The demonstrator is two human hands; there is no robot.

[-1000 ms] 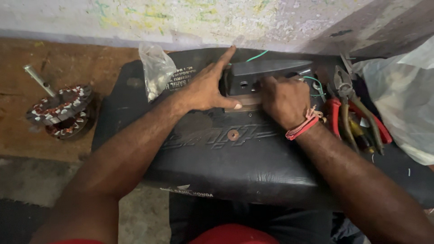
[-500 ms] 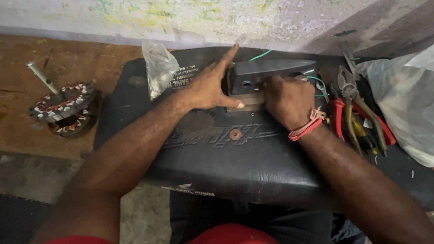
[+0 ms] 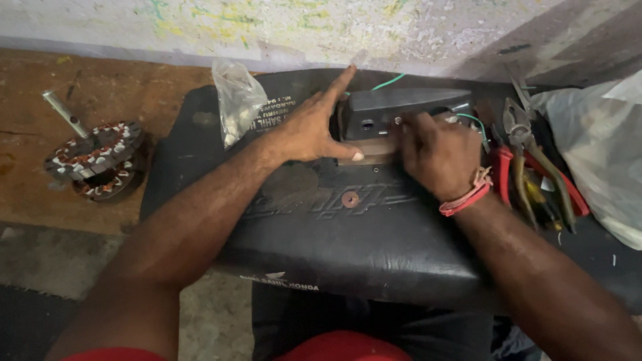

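Observation:
A dark grey plastic housing with green wires lies on a black cushioned seat across my lap. My left hand rests flat against the housing's left end, fingers spread, thumb along its lower edge. My right hand, with a red thread band at the wrist, is curled over the housing's front right side. Its fingertips press on the housing; whether they pinch a small part is hidden. A brown strip lies under the housing between the two hands.
A clear plastic bag of small parts lies at the seat's back left. A wound motor stator with a shaft sits on the wooden board to the left. Red-handled pliers and cutters lie right, beside a white plastic bag. A round washer rests on the seat.
Both hands stay on the housing. The view has shifted slightly; my right hand's fingers have moved a little along the housing's front.

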